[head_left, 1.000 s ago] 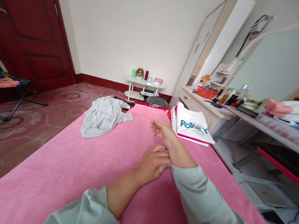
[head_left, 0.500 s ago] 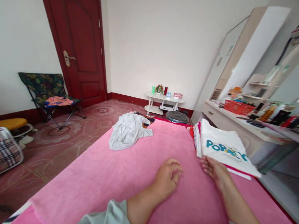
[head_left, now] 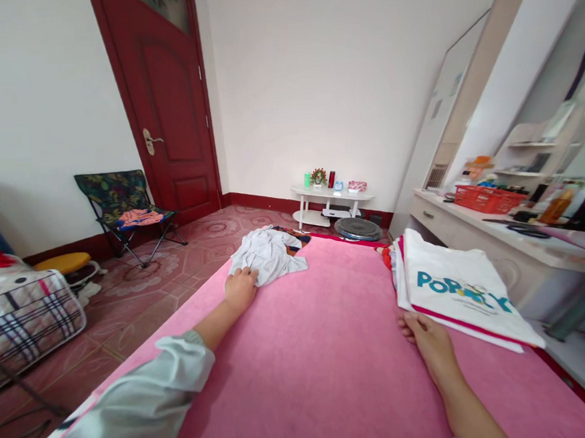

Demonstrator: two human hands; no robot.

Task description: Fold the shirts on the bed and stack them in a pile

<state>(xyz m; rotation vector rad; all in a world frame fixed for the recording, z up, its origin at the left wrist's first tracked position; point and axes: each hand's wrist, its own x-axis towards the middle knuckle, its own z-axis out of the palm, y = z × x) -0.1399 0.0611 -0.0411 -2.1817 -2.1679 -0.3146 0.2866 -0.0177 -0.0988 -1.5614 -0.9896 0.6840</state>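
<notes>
A crumpled light grey garment [head_left: 267,251] lies at the far left part of the pink bedspread [head_left: 322,350]. My left hand [head_left: 241,292] is at its near edge, with fingers curled over the cloth. To the right sits a stack of folded clothes, topped by a white T-shirt [head_left: 440,262] with teal lettering. Just below the stack's left corner, my right hand [head_left: 427,336] hovers with its fingers curled in and nothing visible in them. Dark patterned cloth [head_left: 294,240] shows from behind the grey garment.
A dressing table [head_left: 437,215] with a red basket [head_left: 489,198] and bottles stands along the right side. Past the bed's far end is a low white table [head_left: 321,193]. A folding chair [head_left: 121,204] and a plaid bundle [head_left: 33,317] are on the left.
My left hand has moved forward and left from the middle of the bed onto the grey garment. The right hand stays near the folded stack. The view has shifted slightly left.
</notes>
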